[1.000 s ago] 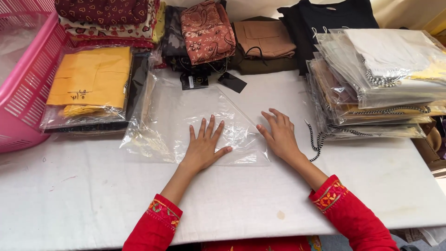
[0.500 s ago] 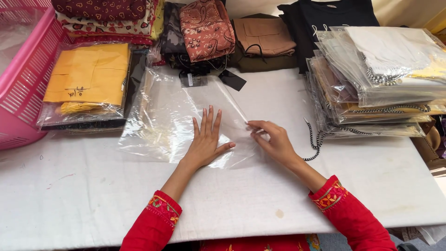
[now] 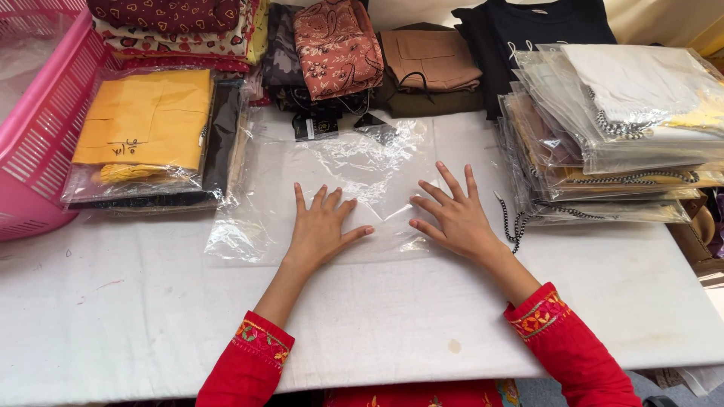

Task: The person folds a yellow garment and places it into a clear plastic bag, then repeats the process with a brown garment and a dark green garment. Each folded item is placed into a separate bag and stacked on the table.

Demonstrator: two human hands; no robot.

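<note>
Left hand (image 3: 323,231) and right hand (image 3: 452,217) — both flat, palms down, fingers spread

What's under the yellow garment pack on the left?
Under the yellow garment pack lies a dark bagged garment, with only its right and lower edges showing. Below that is the white table. Anything else under the pack is covered.
</note>
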